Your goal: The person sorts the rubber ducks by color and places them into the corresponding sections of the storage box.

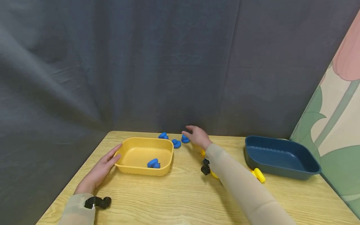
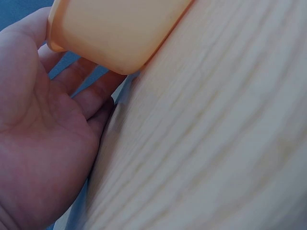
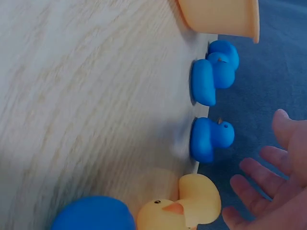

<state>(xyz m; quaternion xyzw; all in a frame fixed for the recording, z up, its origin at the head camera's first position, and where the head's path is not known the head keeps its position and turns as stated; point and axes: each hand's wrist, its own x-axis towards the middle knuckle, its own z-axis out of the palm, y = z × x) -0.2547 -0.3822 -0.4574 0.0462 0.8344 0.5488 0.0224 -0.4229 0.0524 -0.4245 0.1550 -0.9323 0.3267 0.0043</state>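
My left hand [image 1: 102, 170] holds the left side of a yellow plastic bin [image 1: 132, 170], its thumb at the rim; the left wrist view shows the other fingers along the bin's outer wall [image 2: 105, 43]. Inside that bin lies a blue rubber duck [image 1: 153, 163]. Over the back of the table, my right hand [image 1: 197, 137] reaches with spread fingers, nothing between them. Close by its fingertips is a blue duck [image 1: 185, 139], also seen as a blue duck [image 3: 204, 139] in the right wrist view. Two more, a blue duck [image 1: 176, 143] and a blue duck [image 1: 163, 136], sit beside the bin.
A dark blue bin [image 1: 281, 172] stands at the right, a yellow duck [image 1: 259, 175] before it. Another yellow duck [image 3: 199, 199] shows near a blue duck [image 3: 93, 215] in the right wrist view. A dark curtain [image 1: 168, 62] hangs behind the wooden table [image 1: 157, 200].
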